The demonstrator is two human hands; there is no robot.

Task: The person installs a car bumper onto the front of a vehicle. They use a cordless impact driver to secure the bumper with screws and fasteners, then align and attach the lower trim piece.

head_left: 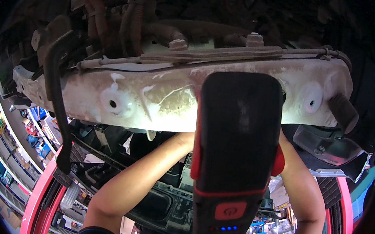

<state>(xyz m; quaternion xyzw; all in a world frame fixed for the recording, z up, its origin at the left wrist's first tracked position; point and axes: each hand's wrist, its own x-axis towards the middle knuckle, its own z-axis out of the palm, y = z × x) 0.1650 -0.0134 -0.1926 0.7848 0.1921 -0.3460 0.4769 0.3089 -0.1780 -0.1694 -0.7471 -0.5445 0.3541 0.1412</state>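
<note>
A black and red work light fills the middle, very close, with a red power button and small blue indicator lights on its lower part. Past it stretches a dirty, pale metal crossmember under a vehicle, brightly lit near the lamp. My left forearm rises from below and passes behind the lamp's left side. On the other side, my right forearm reaches up behind its right side. Both hands are hidden there, so what they touch or hold does not show.
A dark curved bracket hangs down at left. Cables and a thin line run along the crossmember's top. A black plastic panel lies below. Pink-red lift parts stand at both sides. Stocked shelves are at far left.
</note>
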